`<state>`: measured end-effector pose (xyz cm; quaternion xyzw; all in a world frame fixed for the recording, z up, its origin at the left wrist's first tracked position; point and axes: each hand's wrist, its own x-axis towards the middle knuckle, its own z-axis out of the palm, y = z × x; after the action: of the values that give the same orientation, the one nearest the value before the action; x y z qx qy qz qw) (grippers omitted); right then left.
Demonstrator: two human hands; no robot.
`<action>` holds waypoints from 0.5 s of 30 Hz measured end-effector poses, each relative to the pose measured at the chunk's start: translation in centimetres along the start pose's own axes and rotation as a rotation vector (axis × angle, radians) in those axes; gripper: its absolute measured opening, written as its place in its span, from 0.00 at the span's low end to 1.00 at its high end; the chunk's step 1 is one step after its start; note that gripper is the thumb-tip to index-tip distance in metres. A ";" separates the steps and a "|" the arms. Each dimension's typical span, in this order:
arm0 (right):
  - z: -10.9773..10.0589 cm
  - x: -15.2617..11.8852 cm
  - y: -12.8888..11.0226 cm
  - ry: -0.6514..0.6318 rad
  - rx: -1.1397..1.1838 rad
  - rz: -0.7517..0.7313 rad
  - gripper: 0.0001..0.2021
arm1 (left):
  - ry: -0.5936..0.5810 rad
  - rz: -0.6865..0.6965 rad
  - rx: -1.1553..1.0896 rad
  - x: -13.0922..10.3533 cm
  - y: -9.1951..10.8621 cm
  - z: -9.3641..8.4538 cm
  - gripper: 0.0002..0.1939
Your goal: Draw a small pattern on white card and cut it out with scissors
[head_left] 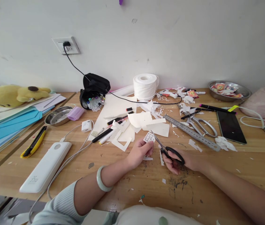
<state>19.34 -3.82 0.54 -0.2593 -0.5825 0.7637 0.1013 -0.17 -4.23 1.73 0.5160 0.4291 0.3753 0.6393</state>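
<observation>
My left hand [141, 152] pinches a small white piece of paper [149, 137] with black curved lines drawn on it. Around the black handles of a pair of scissors [173, 153] the fingers of my right hand [178, 161] are closed. The scissor blades point up and left, their tips at the right edge of the paper piece; whether they touch it I cannot tell. Just beyond my hands lie cut sheets of white paper [140, 120] and a paper frame [122, 142]. A metal ruler [193, 133] rests to the right, beside larger grey-handled scissors [205, 126].
A tissue roll [145, 87] and a black pen case [94, 90] stand by the wall. Metal bowls [245, 93] sit at both sides. To the left are a power bank [45, 167] with cables and a yellow cutter [34, 143]; a phone [231, 126] lies right. Paper scraps litter the table.
</observation>
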 end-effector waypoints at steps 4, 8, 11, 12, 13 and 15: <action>-0.2 0.1 0.4 -0.009 0.039 0.006 0.27 | -0.028 -0.026 0.044 0.0 -0.1 -0.1 0.20; -0.5 0.3 1.2 -0.029 0.040 -0.019 0.27 | -0.039 -0.036 0.088 0.1 0.0 -0.2 0.21; -0.6 0.3 1.4 -0.041 0.042 -0.038 0.27 | -0.031 -0.038 0.096 0.1 -0.1 -0.3 0.21; -0.6 0.3 1.4 -0.045 0.040 -0.041 0.27 | -0.028 -0.036 0.092 0.1 -0.1 -0.3 0.20; -0.6 0.3 1.3 -0.047 0.035 -0.044 0.26 | -0.028 -0.031 0.086 0.1 -0.2 -0.4 0.20; -0.6 0.3 1.2 -0.046 0.018 -0.056 0.26 | -0.033 -0.019 0.074 0.1 -0.3 -0.4 0.20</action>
<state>19.58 -3.59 -0.79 -0.2245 -0.5850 0.7714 0.1113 -0.53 -4.05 1.42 0.5416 0.4368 0.3445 0.6302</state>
